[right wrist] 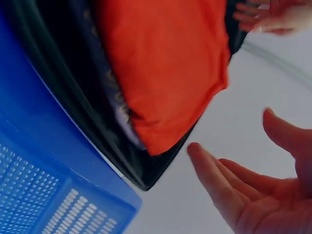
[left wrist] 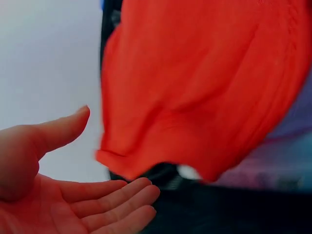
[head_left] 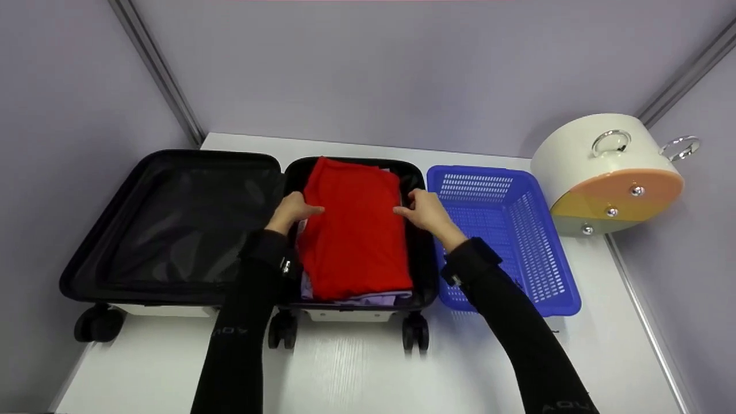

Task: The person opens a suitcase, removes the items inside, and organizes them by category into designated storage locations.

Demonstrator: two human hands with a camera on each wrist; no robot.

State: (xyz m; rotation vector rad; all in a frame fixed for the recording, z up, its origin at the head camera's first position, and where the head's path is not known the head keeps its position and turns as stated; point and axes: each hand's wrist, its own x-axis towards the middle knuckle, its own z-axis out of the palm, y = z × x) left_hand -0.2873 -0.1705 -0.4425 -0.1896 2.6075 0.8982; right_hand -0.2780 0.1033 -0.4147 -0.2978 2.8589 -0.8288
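A folded red garment [head_left: 356, 230] lies on top of lilac cloth [head_left: 376, 299] in the right half of an open black-lined suitcase [head_left: 425, 287]. My left hand [head_left: 292, 210] is at the garment's left side, thumb pointing in over it. In the left wrist view that hand [left wrist: 92, 195] has its fingers extended beside the red edge, with no cloth between them. At the opposite side is my right hand [head_left: 424, 210]. The right wrist view shows this hand [right wrist: 258, 190] with thumb and fingers apart, beside the garment's corner [right wrist: 156, 146]. Dark patterned cloth [right wrist: 114, 92] shows beneath the red.
The suitcase's other half [head_left: 190, 224] lies open at left. A blue perforated basket [head_left: 552, 253] stands close against the suitcase's right side. Behind it at right is a cream rounded box [head_left: 581, 144] with coloured drawers and metal rings. Grey panels [head_left: 368, 75] enclose the white table [head_left: 345, 368].
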